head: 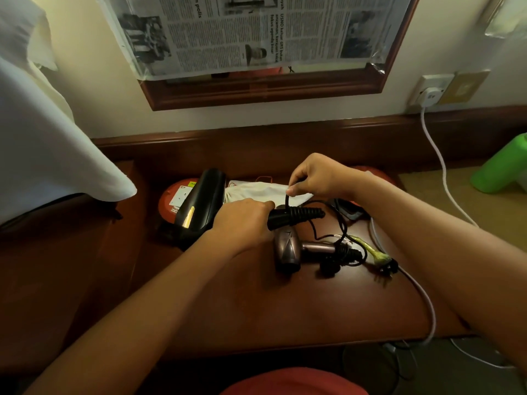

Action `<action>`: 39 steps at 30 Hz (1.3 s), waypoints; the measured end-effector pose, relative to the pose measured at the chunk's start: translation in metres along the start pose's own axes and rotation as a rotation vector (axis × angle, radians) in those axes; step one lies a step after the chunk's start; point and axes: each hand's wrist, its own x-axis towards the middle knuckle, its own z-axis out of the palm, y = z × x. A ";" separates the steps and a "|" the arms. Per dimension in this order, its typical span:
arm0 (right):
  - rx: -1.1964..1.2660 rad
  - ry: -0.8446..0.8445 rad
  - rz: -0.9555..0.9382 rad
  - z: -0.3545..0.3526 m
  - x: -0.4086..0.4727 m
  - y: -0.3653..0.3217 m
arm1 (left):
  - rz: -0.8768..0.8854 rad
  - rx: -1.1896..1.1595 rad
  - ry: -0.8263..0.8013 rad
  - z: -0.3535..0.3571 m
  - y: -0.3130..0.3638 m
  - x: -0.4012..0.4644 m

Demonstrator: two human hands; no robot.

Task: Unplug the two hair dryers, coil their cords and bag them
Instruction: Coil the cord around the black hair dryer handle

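Note:
A large black hair dryer [199, 206] lies on the dark wooden table [256, 303] left of centre. My left hand [242, 220] grips its handle, where black cord [296, 216] is wound in tight turns. My right hand [316, 176] pinches a length of that black cord just above the handle. A smaller bronze hair dryer [288, 249] lies in front of them, its black cord [336, 256] bunched loosely at its handle end. A white cloth bag [265, 191] lies flat behind the hands.
A round red object [171, 199] sits under the black dryer. A white charger [429, 96] sits in the wall socket, its white cable [440, 163] running down across the table's right edge. A green bottle [504, 166] stands at the right, white cloth [42, 143] hangs left.

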 end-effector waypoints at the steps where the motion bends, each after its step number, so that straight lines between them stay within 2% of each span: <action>1: -0.032 0.015 -0.008 0.002 0.000 -0.004 | -0.006 -0.018 0.002 0.002 -0.004 0.002; 7: -0.231 0.169 0.002 0.023 -0.008 -0.027 | 0.005 -0.056 0.046 0.009 -0.026 0.015; 10: -0.240 0.242 0.063 0.042 -0.018 -0.032 | -0.001 -0.022 0.062 0.009 -0.033 0.020; 16: 0.175 0.524 0.202 0.084 -0.038 -0.033 | 0.030 0.010 0.063 -0.004 -0.040 0.031; 22: 0.541 0.591 0.245 0.094 -0.047 -0.030 | 0.048 0.023 0.074 -0.014 -0.032 0.038; 29: 0.739 0.543 0.193 0.088 -0.047 -0.014 | -0.004 0.005 0.086 -0.025 -0.018 0.046; 35: 1.021 0.320 0.223 0.093 -0.050 0.002 | 0.000 -0.037 0.098 -0.042 -0.006 0.048; 39: 1.105 0.210 0.135 0.089 -0.054 0.012 | -0.018 -0.070 0.088 -0.042 -0.004 0.048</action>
